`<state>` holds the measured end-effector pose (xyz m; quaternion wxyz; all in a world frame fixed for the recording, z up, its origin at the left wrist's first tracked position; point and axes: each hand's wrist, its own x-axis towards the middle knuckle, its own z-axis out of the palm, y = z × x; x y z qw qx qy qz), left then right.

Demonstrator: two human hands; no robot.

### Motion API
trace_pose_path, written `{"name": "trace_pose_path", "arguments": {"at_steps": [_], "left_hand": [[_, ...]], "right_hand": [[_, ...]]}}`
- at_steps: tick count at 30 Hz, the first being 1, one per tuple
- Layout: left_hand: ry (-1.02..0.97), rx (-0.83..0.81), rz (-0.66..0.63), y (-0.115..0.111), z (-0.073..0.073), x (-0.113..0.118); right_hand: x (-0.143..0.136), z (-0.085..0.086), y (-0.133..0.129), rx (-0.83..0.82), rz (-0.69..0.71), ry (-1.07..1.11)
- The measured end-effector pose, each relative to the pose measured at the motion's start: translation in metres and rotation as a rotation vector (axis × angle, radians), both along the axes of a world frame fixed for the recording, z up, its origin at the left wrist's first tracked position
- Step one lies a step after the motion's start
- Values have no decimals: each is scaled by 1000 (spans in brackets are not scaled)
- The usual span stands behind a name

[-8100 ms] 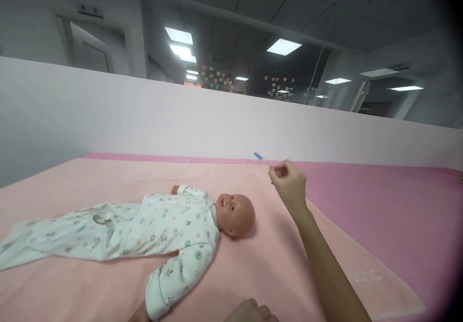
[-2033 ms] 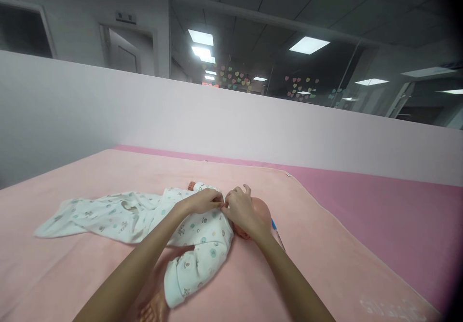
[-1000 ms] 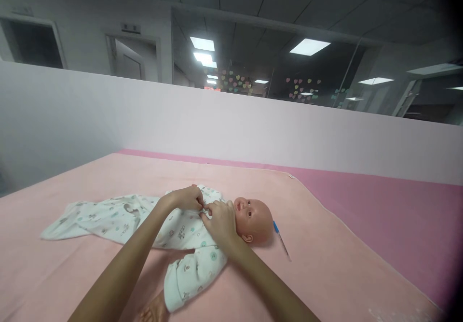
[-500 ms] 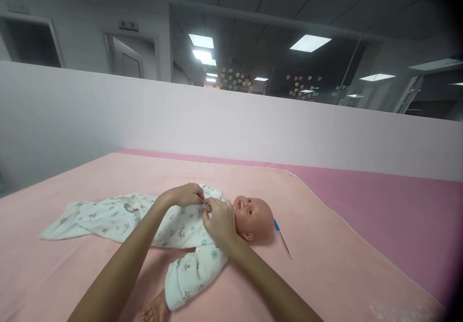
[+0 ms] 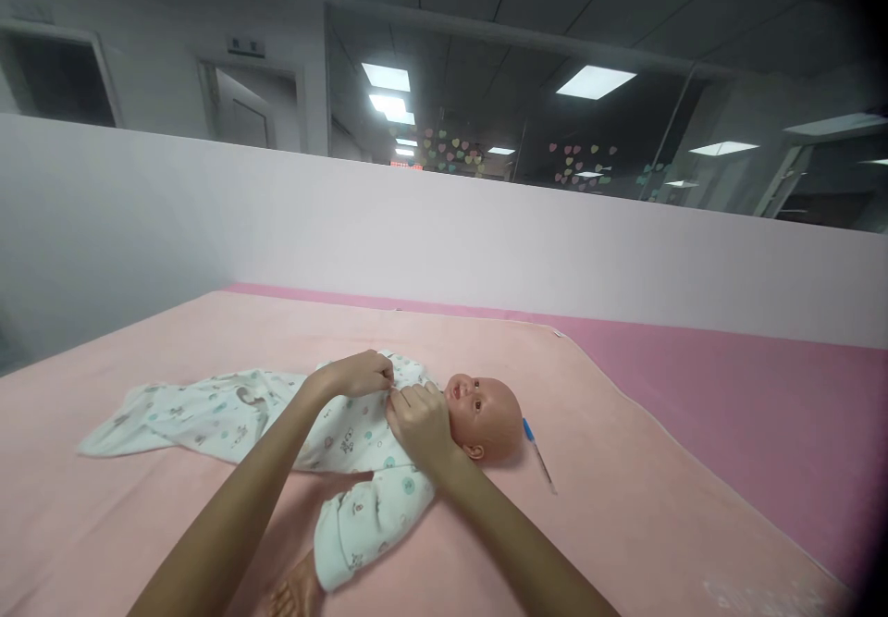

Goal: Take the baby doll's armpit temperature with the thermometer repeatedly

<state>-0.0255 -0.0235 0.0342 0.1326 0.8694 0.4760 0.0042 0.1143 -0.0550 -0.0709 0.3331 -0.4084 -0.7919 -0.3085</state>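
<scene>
A bald baby doll [image 5: 489,418] lies on its back, head to the right, dressed in a white printed baby suit [image 5: 347,441]. My left hand [image 5: 364,374] pinches the suit's front at the upper chest, its fingers closed. Right beside it, my right hand [image 5: 422,423] grips the same front just below the doll's chin, fingers curled in. The fingertips of both hands nearly meet, and the bit of cloth between them is mostly hidden. One sleeve stretches toward the near edge, with the doll's hand [image 5: 298,589] coming out of it.
A pen-like stick with a blue end [image 5: 539,455] lies right of the doll's head. Under everything is a peach blanket [image 5: 645,506] over a pink surface [image 5: 728,386]. A white low wall [image 5: 444,238] stands behind, with windows above it.
The fingers of my right hand have curled in more tightly at the suit's front. My left hand has barely moved. The doll appears shifted very slightly left.
</scene>
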Motion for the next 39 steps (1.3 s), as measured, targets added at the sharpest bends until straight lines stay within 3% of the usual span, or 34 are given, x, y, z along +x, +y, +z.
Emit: {"name": "trace_pose_path", "arguments": {"at_steps": [10, 25, 32, 39], "left_hand": [[-13, 83, -42, 9, -14, -6], [-17, 105, -70, 9, -17, -7], [-66, 41, -101, 0, -5, -8], [-106, 5, -126, -2, -2, -8]], "right_hand": [[2, -1, 1, 9, 6, -74], [7, 3, 1, -38, 97, -100], [3, 7, -1, -273, 127, 233], [4, 18, -5, -498, 117, 493]]}}
